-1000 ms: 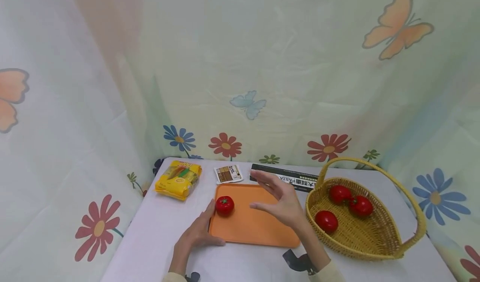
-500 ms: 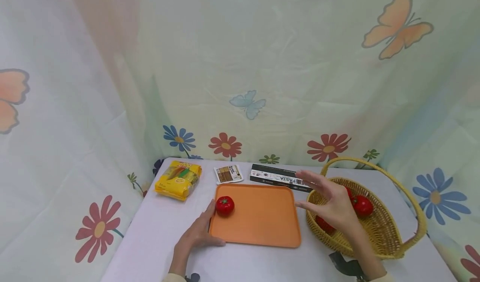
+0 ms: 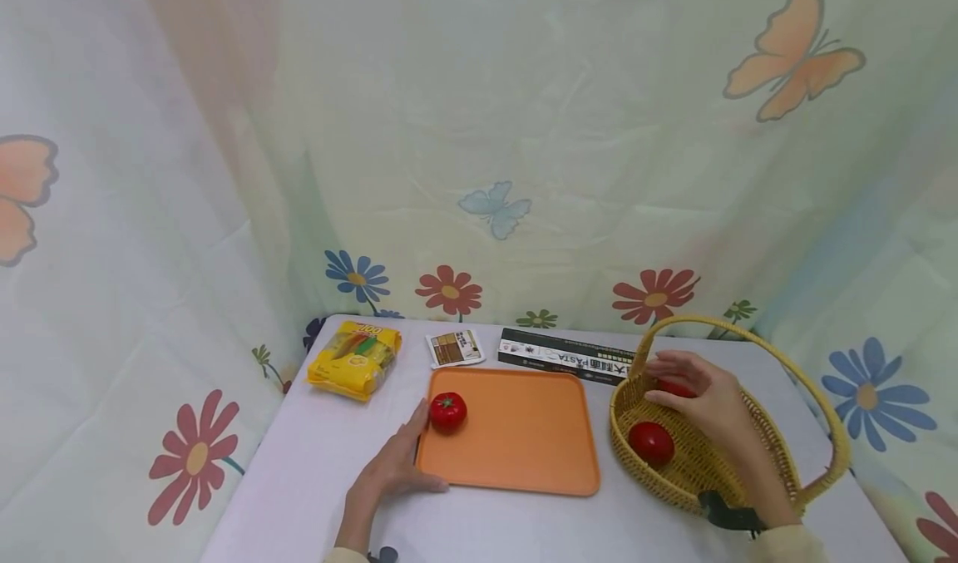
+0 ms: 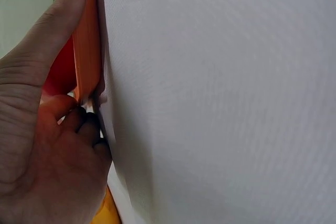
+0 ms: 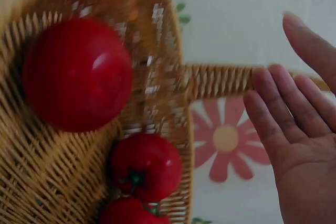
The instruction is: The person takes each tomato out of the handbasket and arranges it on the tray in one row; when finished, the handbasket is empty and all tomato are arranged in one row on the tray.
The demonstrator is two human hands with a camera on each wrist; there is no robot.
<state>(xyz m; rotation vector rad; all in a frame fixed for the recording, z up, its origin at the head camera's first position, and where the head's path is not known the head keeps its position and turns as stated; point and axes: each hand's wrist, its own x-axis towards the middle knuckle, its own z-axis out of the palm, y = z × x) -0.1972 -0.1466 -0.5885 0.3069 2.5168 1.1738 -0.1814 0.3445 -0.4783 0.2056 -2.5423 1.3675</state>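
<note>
In the head view, my left hand [image 3: 389, 467] rests at the near-left corner of an orange tray [image 3: 516, 438], fingers along its left side and thumb along its front. The left wrist view has the thumb [image 4: 52, 30] straight against the tray's wall [image 4: 86, 40]. One red tomato [image 3: 447, 412] sits on the tray by the fingertips. My right hand [image 3: 711, 401] hovers over a wicker basket [image 3: 624, 455], fingers apart and nothing in it. A red tomato [image 3: 651, 444] lies below it; another tomato [image 3: 676, 386] shows partly behind the fingers. The right wrist view shows a pair of tomatoes [image 5: 147, 166] near the basket wall.
Behind the tray lie a black and white pasta box [image 3: 565, 355] and a small sachet [image 3: 455, 348]. A yellow packet [image 3: 355, 359] is at the back left. The basket's tall handle [image 3: 812, 388] arches over its right side. A floral curtain [image 3: 494, 130] stands behind the table.
My right hand has moved right, from above the tray to over the basket's far tomatoes. The left hand, the tray and its tomato have stayed in place.
</note>
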